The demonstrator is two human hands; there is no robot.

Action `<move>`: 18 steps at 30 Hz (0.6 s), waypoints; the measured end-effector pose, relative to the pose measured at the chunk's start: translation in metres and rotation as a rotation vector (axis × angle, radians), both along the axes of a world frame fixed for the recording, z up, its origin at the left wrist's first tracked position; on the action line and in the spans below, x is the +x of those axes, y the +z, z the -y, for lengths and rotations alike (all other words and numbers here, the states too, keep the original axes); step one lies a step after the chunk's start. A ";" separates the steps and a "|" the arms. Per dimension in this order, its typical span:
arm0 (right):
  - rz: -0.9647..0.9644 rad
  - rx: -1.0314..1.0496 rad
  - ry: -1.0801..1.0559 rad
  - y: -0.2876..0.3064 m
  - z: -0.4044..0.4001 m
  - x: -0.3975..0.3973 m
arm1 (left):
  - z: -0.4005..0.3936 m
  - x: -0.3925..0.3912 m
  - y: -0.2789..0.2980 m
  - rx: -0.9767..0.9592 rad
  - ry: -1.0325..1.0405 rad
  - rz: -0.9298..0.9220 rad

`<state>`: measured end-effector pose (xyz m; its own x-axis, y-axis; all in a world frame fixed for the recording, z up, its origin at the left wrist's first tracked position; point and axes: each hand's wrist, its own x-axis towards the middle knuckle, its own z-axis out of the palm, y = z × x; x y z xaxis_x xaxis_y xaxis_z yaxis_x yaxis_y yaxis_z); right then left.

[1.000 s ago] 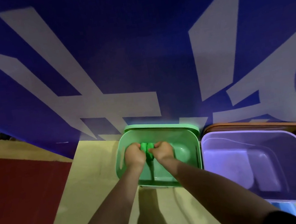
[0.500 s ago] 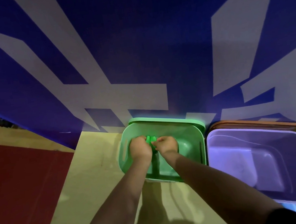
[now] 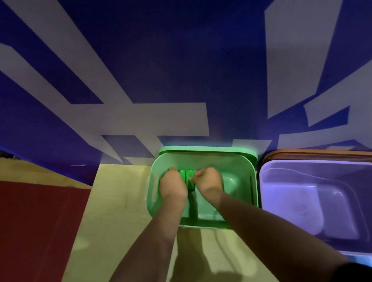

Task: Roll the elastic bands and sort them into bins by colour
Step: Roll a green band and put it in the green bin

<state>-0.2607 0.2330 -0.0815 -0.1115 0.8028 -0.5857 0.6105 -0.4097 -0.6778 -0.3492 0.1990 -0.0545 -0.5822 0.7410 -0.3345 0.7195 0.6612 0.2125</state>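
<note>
Over the green bin [image 3: 241, 164], both hands meet close together, holding a bright green elastic band [image 3: 187, 179] between them. The left hand [image 3: 172, 186] curls its fingers round the band's left side; the right hand [image 3: 208, 179] pinches its right side, though the dim light blurs the fingers. Just right of the green bin stands a purple bin [image 3: 323, 163], both on a pale yellow surface [image 3: 110, 224] against a blue banner [image 3: 168, 59].

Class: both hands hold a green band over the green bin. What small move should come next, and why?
Probably let go, so the green band drops into the green bin. Left hand and right hand already hold it over the bin that matches its colour.
</note>
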 end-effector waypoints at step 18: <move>0.182 -0.038 0.254 -0.001 0.003 0.002 | 0.009 -0.010 0.028 -0.026 0.115 0.359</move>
<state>-0.2588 0.2295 -0.0821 -0.1967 0.7395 -0.6437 0.8065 -0.2513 -0.5352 -0.3597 0.1904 -0.0264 -0.5037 0.6661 -0.5501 0.5227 0.7420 0.4198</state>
